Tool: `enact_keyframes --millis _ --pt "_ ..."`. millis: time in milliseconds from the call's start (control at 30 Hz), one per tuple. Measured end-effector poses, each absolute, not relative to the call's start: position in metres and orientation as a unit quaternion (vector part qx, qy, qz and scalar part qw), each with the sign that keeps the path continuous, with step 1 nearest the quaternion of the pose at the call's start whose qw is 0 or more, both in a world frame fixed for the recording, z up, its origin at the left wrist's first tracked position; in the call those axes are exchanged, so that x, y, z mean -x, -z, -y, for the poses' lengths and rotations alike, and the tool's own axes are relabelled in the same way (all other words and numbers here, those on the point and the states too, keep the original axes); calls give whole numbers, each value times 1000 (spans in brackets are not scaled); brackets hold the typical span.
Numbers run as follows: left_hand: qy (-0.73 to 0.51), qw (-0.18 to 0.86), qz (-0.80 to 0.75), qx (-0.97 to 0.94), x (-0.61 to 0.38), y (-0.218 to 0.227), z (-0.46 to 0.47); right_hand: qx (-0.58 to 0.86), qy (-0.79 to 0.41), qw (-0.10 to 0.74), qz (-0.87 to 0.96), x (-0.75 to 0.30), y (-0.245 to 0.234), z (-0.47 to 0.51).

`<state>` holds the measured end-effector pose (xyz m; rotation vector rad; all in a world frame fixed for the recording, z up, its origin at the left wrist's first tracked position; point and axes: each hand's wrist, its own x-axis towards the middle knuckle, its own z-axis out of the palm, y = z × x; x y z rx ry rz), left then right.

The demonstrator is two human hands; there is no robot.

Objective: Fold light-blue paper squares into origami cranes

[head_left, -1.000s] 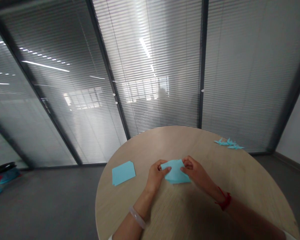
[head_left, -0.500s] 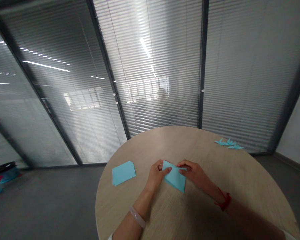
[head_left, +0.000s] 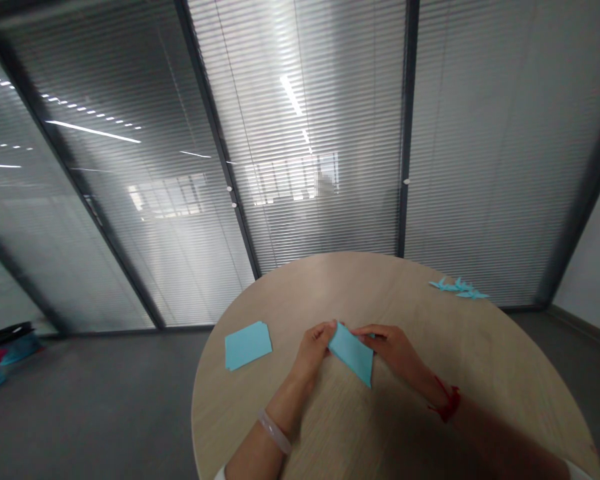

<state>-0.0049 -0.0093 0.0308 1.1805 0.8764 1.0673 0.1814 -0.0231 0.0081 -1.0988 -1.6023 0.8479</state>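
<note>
Glass partitions (head_left: 305,133) with slatted blinds are standing ahead of you, and you are facing a round light-wood table (head_left: 430,360) over a grey floor (head_left: 105,387). You are holding a folded blue paper (head_left: 351,355) just above the near middle of the tabletop, between your hands. It is forming a long, narrow diamond, tilted, with one pointed end reaching down and to your right, and its creases are lying crisp along the sides. Your left hand (head_left: 313,350) is pinching its upper end between thumb and fingers. Your right hand (head_left: 387,350) is stretching its fingers across to the paper's right side, touching it, though you cannot tell whether it is gripping. A pale bangle (head_left: 274,432) is circling your left wrist, and a red cord (head_left: 449,405) is tied around your right. Left of your grip, a small stack of blue paper squares (head_left: 249,345) is lying flat, well within reach. Beyond your right hand, blue paper cranes (head_left: 457,288) are resting near the far edge. Nothing is standing between your hands and either pile.
</note>
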Motion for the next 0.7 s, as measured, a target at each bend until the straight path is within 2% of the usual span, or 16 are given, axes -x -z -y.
enact_keyframes --millis 300,467,700 --pt "-457 788 -303 -280 -1 -29 9 485 -311 548 607 -187 -7 20" --pt "-444 805 -290 -266 -2 -29 9 490 -311 555 596 -188 -6 19" --pt "-448 785 -251 -345 -3 -28 15 512 -304 548 587 -185 -10 25"
